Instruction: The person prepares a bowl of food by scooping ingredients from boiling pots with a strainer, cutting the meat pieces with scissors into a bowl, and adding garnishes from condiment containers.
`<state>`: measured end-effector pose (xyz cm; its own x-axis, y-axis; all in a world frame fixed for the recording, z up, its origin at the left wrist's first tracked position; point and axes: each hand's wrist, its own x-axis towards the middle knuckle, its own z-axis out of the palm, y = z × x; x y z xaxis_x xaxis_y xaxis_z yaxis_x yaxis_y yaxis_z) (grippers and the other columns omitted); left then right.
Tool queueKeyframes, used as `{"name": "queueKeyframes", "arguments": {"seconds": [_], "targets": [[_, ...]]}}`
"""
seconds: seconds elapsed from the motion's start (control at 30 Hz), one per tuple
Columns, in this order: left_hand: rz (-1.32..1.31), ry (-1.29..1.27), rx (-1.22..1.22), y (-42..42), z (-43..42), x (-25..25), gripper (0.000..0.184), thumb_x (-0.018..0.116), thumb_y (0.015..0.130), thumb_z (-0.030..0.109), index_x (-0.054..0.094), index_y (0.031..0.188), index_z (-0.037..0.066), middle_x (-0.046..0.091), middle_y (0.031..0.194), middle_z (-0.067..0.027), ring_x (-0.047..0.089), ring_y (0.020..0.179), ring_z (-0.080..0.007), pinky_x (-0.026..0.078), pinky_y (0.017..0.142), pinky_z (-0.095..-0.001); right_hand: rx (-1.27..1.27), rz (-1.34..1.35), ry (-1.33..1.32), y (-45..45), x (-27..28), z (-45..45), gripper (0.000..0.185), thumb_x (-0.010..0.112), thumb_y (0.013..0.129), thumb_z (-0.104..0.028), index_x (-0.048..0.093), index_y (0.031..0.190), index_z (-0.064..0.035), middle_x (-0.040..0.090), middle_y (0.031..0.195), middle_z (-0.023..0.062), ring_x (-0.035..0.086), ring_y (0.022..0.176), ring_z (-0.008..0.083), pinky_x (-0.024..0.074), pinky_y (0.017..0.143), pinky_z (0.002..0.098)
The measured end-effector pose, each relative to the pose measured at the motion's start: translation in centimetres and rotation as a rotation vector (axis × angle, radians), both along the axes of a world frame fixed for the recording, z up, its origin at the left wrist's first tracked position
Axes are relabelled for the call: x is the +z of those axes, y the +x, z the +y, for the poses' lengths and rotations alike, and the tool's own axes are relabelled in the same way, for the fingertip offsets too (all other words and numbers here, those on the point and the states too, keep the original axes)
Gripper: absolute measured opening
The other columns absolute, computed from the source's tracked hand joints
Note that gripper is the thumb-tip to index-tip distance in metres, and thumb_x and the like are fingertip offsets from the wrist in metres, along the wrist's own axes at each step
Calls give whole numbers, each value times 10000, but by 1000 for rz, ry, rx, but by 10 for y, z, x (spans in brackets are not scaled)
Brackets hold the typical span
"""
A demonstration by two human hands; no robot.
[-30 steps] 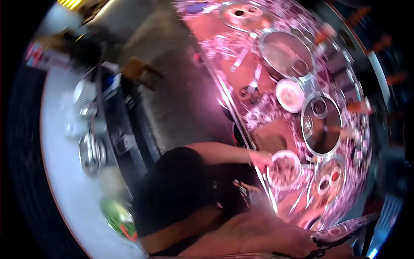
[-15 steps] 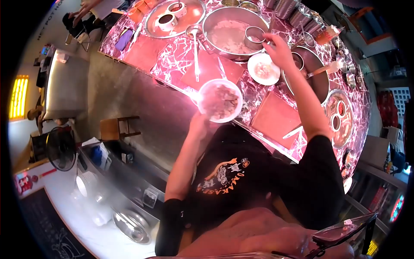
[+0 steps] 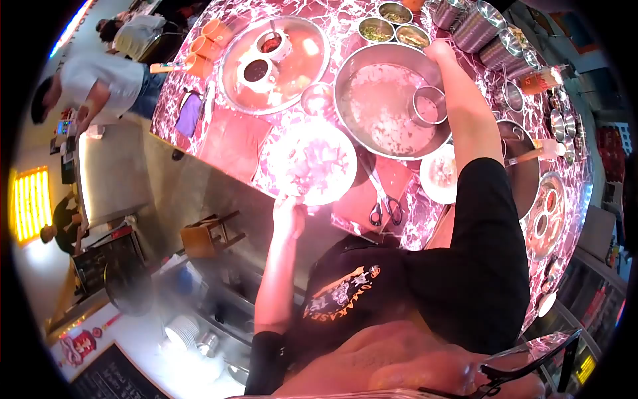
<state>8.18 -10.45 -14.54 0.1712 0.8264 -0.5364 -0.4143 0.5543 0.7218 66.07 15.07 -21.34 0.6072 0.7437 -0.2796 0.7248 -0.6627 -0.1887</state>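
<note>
My left hand (image 3: pixel 290 211) grips the near rim of a round white bowl (image 3: pixel 316 161), held over the table's front edge. Pieces of food lie in the bowl, washed out by bright light. My right hand (image 3: pixel 439 52) is at the upper right rim of a big metal pot (image 3: pixel 359 66); its fingers are too small and blurred to read. Pale liquid with bits of food fills the pot, and a metal ring-shaped strainer or cup (image 3: pixel 429 105) sits at its right side. Below my right forearm, a white plate of food (image 3: pixel 438 174) is partly hidden.
Scissors (image 3: pixel 385 206) lie on a board in front of the pot. A round tray (image 3: pixel 229 73) holds two sauce cups at the left. Small metal bowls (image 3: pixel 377 30) stand behind the pot, stacked tins (image 3: pixel 477 30) at the back right. Another person (image 3: pixel 119 83) stands beyond the table's left end.
My left hand and the bowl have moved left along the table edge. My right hand has moved from beside the metal cup to the pot's far right rim. The view has shifted.
</note>
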Motion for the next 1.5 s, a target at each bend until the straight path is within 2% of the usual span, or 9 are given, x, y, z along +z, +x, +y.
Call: {"name": "queueKeyframes", "arguments": {"seconds": [0.23, 0.3, 0.4, 0.57, 0.77, 0.93, 1.03, 1.3, 1.5], "targets": [[-139, 16, -80, 67, 118, -22, 143, 517, 822, 6, 567, 950, 45, 617, 853, -94, 665, 765, -273, 585, 633, -441, 544, -367, -123, 35, 46, 56, 237, 626, 840, -178, 739, 934, 9, 698, 999, 241, 694, 943, 381, 567, 805, 446], [-145, 0, -116, 96, 146, -15, 96, 500, 832, 5, 547, 905, 44, 620, 856, -117, 664, 759, -289, 590, 623, -455, 542, -241, -121, 9, 97, 34, 220, 615, 824, -106, 726, 970, 16, 697, 1046, 230, 693, 963, 376, 563, 823, 457], [-169, 23, -193, 127, 186, -7, 124, 484, 840, 14, 543, 948, 33, 632, 915, -155, 668, 738, -294, 598, 623, -417, 391, -252, -139, -11, 75, 27, 280, 572, 841, -57, 689, 1088, 4, 683, 1125, 226, 681, 1025, 368, 549, 881, 463], [-19, 100, -314, 154, 250, -17, 366, 450, 830, 26, 485, 1194, 2, 657, 1009, -193, 705, 813, -324, 615, 690, -390, 301, -258, -84, -21, 73, 21, 293, 598, 855, -134, 700, 1111, -34, 683, 1163, 193, 670, 1075, 345, 539, 916, 457], [-20, 57, -274, 171, 305, -40, 304, 486, 834, 82, 489, 1114, -36, 665, 961, -237, 696, 826, -351, 592, 712, -401, 409, -297, -35, -24, 135, 15, 248, 563, 887, -169, 710, 1006, -9, 699, 1012, 234, 680, 980, 394, 541, 858, 486], [-100, 45, -224, 191, 312, -30, 422, 489, 807, 45, 453, 1211, -71, 650, 1035, -240, 691, 877, -337, 606, 761, -400, 520, 78, 325, -55, 174, 10, 237, 659, 897, -232, 702, 1032, -42, 704, 861, 168, 683, 797, 302, 517, 745, 389], [-100, 24, -228, 194, 318, -35, 475, 491, 802, 37, 433, 1259, -78, 645, 1057, -245, 687, 885, -346, 608, 799, -410, 680, 204, 436, -92, 167, 17, 265, 671, 896, -232, 698, 1077, -40, 709, 901, 157, 684, 833, 281, 516, 775, 362], [-39, 14, -236, 185, 329, -37, 522, 482, 786, -8, 452, 1305, 36, 638, 1088, -195, 688, 819, -336, 594, 716, -421, 497, 58, 277, -69, 110, 58, 269, 669, 889, -306, 723, 993, -65, 712, 869, 174, 697, 830, 329, 538, 759, 414], [1, -65, -172, 180, 330, -55, 530, 485, 790, 3, 468, 1317, 60, 644, 1064, -171, 685, 833, -310, 572, 712, -417, 459, 198, 420, -61, 90, 58, 279, 652, 887, -331, 735, 984, -83, 720, 874, 159, 697, 834, 307, 535, 755, 405]]}}
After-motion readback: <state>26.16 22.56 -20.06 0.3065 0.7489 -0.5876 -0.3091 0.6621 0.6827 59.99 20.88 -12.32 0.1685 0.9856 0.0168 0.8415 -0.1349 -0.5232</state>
